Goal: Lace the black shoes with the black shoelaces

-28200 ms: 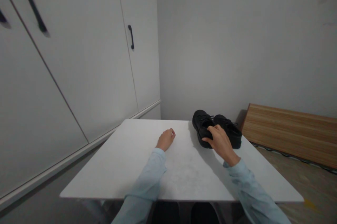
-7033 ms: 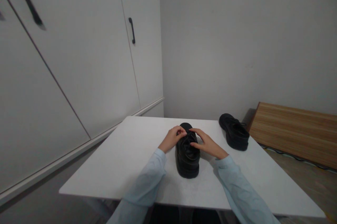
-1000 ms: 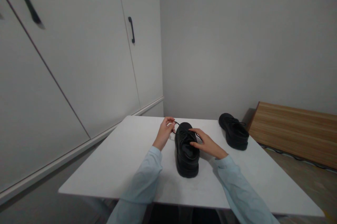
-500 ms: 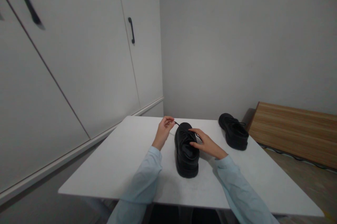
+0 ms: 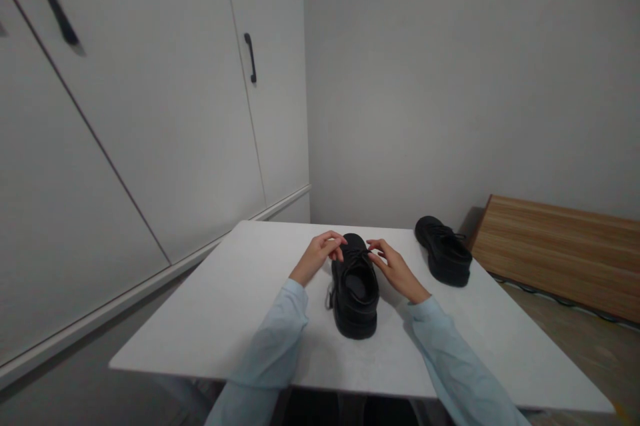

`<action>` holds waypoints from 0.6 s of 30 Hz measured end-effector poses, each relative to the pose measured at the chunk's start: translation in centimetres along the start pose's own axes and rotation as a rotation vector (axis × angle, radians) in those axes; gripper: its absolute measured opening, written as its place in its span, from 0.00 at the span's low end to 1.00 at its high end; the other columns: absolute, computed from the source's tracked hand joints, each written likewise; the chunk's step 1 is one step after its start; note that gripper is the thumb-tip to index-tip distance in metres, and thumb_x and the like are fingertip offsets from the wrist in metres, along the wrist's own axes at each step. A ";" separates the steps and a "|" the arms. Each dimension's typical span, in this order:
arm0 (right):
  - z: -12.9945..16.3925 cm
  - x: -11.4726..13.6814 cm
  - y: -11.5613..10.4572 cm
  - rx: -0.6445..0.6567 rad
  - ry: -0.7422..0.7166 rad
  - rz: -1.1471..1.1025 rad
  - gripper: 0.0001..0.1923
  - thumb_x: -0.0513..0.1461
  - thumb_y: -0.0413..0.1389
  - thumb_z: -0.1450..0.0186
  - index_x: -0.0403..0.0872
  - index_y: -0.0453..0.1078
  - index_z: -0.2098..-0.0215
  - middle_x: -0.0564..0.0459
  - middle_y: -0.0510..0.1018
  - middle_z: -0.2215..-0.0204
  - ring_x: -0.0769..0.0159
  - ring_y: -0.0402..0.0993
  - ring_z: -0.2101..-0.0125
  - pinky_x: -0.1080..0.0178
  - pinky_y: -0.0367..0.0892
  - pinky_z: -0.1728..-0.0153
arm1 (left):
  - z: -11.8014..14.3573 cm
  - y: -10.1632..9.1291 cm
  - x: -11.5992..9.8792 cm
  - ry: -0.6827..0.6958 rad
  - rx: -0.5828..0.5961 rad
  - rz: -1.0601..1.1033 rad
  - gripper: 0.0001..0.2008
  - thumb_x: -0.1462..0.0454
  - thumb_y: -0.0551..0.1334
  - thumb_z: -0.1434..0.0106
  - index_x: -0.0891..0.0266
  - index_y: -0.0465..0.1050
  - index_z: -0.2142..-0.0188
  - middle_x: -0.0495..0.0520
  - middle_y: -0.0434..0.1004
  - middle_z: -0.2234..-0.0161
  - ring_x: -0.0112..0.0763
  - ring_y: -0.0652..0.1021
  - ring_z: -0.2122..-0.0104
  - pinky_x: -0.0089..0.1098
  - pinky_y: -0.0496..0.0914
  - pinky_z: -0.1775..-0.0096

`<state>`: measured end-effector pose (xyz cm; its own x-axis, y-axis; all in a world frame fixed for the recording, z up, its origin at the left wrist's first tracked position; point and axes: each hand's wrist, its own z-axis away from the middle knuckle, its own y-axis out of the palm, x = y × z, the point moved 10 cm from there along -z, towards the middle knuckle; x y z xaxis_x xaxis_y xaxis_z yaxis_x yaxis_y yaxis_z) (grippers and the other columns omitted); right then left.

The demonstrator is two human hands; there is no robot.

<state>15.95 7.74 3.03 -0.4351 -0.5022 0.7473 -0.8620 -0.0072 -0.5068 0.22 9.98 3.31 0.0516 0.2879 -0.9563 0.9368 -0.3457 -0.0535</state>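
Black shoe (image 5: 355,289) in the middle of the white desk (image 5: 240,319), heel end near, toe end pointing far, toward 12 o'clock. Left hand (image 5: 320,254) at the shoe's 10 o'clock, fingers bent and close together, fingertips right at the lace part near the toe. Right hand (image 5: 395,266) at the shoe's 2 o'clock, fingers also bent and narrow, tips meeting the same lace part from the other side. Pinching a lace or only touching it: cannot tell, too small and too dark. A bit of black lace (image 5: 329,296) hanging loose down the shoe's left side, at 9 o'clock. Both arms in light blue sleeves (image 5: 273,346).

Second black shoe (image 5: 443,251) at 2 o'clock on the desk, well apart from both hands, close to the far right edge. Brown wood board (image 5: 560,253) low at 3 o'clock, past the desk. White cupboard doors (image 5: 150,113) with black handles (image 5: 250,57) from 9 to 11 o'clock.
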 end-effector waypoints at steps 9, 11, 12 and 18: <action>-0.2 -0.1 -0.1 -0.050 -0.048 0.025 0.08 0.44 0.51 0.36 0.49 0.67 0.65 0.47 0.72 0.57 0.58 0.68 0.54 0.53 0.66 0.54 | 0.1 0.0 -0.1 0.099 -0.018 -0.255 0.11 0.61 0.64 0.46 0.60 0.77 0.63 0.56 0.77 0.60 0.37 0.74 0.58 0.33 0.67 0.58; -0.2 0.0 -0.1 -0.069 -0.059 0.028 0.08 0.44 0.51 0.36 0.49 0.67 0.66 0.48 0.71 0.58 0.59 0.67 0.55 0.54 0.66 0.55 | 0.2 0.6 0.0 0.109 0.040 -0.260 0.13 0.61 0.64 0.45 0.58 0.76 0.60 0.56 0.77 0.57 0.39 0.73 0.53 0.37 0.65 0.52; -0.2 0.1 -0.1 -0.076 -0.062 0.033 0.07 0.44 0.51 0.36 0.49 0.67 0.67 0.48 0.70 0.59 0.59 0.67 0.56 0.54 0.66 0.56 | 0.2 0.9 0.1 0.110 0.067 -0.263 0.14 0.62 0.64 0.45 0.58 0.76 0.58 0.57 0.76 0.56 0.40 0.73 0.52 0.38 0.64 0.50; -0.2 0.0 -0.2 -0.104 -0.068 0.076 0.08 0.43 0.51 0.36 0.49 0.66 0.69 0.50 0.68 0.67 0.60 0.66 0.63 0.56 0.66 0.61 | 0.1 1.3 0.9 0.063 0.110 -0.273 0.14 0.62 0.63 0.44 0.58 0.76 0.57 0.57 0.76 0.54 0.40 0.73 0.51 0.39 0.64 0.48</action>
<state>16.08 7.93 3.20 -0.4845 -0.5554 0.6759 -0.8512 0.1211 -0.5106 1.46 9.66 2.34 -0.1728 0.4372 -0.8826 0.8758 -0.3418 -0.3408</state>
